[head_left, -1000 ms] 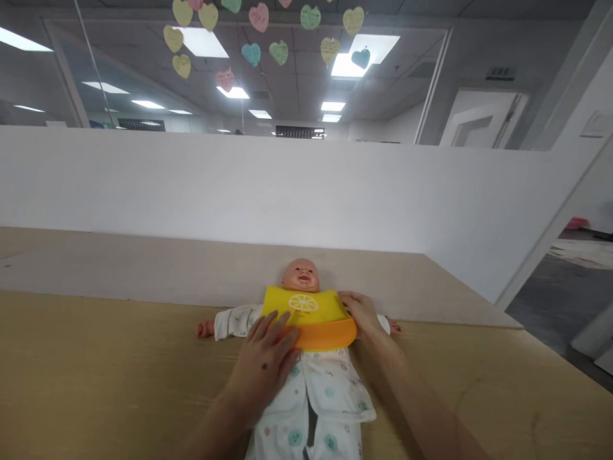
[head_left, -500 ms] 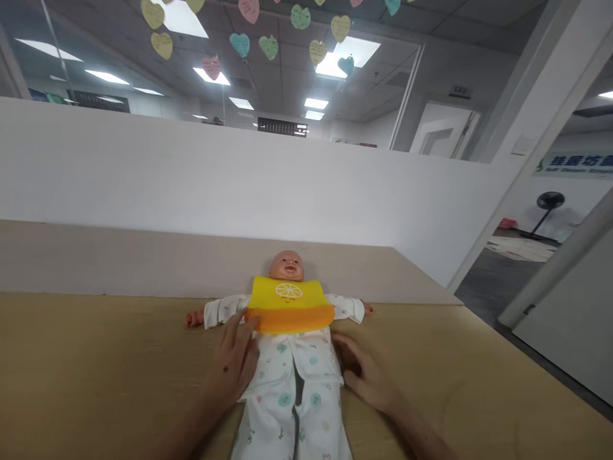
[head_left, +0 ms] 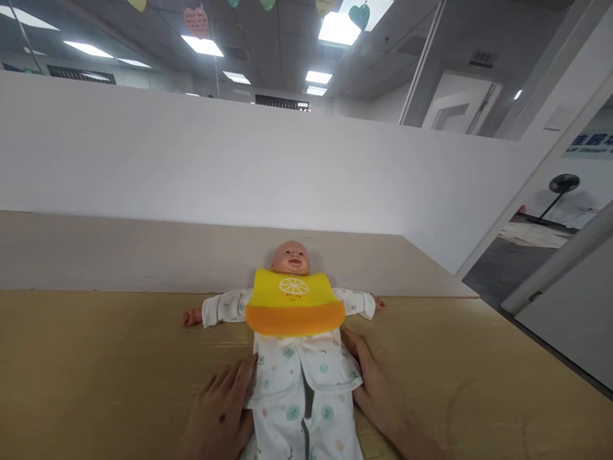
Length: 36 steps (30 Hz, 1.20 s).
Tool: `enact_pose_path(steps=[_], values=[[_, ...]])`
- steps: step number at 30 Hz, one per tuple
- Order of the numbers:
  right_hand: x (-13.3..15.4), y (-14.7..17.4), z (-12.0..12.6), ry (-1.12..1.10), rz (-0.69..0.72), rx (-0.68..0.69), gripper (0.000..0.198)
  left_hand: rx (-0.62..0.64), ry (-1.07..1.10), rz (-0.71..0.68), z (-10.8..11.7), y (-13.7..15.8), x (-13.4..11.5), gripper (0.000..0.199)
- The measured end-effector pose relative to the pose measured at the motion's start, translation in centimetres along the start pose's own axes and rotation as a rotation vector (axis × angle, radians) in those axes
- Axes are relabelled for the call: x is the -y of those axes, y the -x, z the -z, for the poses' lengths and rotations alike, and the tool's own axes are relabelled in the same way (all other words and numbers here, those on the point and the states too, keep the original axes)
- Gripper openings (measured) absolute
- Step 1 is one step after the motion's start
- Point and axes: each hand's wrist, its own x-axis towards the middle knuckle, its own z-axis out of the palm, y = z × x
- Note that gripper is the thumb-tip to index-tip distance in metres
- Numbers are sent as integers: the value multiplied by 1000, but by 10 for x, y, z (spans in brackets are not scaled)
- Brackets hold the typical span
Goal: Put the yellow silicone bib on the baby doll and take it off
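A baby doll (head_left: 290,257) lies on its back, arms spread, head at the far side. It wears a white patterned jacket (head_left: 275,367) and matching trousers (head_left: 330,425). Over its chest is a yellow bib (head_left: 268,291) with a citrus-slice print and an orange pocket (head_left: 295,319) along the bottom. My left hand (head_left: 223,406) is open beside the jacket's left side, its fingertips at the cloth. On the other side my right hand (head_left: 376,386) lies open, fingers stretched along the jacket's edge and touching it. The doll's feet are out of view.
The doll rests on a tan tabletop (head_left: 105,364). A raised pale board (head_left: 119,255) runs along the back, against a white wall (head_left: 205,153) with glass above. To the right is a doorway with a standing fan (head_left: 564,184) beyond it.
My left hand has left the bib's pocket and come down to the jacket's side. My right hand has straightened along the other side. The view has tilted down slightly.
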Motion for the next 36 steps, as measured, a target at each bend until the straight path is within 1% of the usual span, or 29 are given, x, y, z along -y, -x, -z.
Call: enact_pose_path(steps=[3,6,9,12,16,19,22,24,25,26,27,28,29,31,32,33,34,36], values=[[-3,1,-1,-42,1,-31,60,71,83,98,-3,-4,1,72],[-7,3,-2,-52,23,-69,59,58,171,148,-4,-6,5,70],[-10,4,-1,-45,35,-75,60,-6,215,99,-10,-4,11,74],[-9,6,1,-46,17,-82,57,-63,235,59,-21,0,17,80],[-12,9,3,-32,-57,-38,56,-110,226,62,-34,3,23,80],[-16,8,-1,-51,-87,-2,57,-110,218,52,-31,3,25,77],[-10,6,-2,-125,-44,27,51,-113,261,40,-19,3,24,68],[-2,5,6,-221,-4,55,50,-116,381,8,-9,4,25,55],[1,5,12,-301,7,102,52,-101,480,-24,-4,3,28,48],[2,4,20,-394,8,183,55,-81,594,-59,0,2,31,43],[0,3,29,-491,-12,259,57,-64,707,-79,3,0,36,40],[-3,1,37,-566,-70,312,56,-59,797,-68,6,-4,41,39],[-9,-3,45,-592,-152,291,48,-74,848,-15,8,-8,45,38],[-24,-15,56,-537,-342,56,31,-159,833,164,11,-22,54,36],[-32,-23,58,-499,-387,-43,28,-201,786,254,13,-31,56,33],[-38,-32,60,-466,-391,-103,28,-235,734,313,15,-40,58,31],[-44,-40,60,-433,-357,-124,27,-260,682,344,18,-49,58,30],[-52,-56,59,-369,-232,-118,25,-302,603,370,23,-65,57,29]])
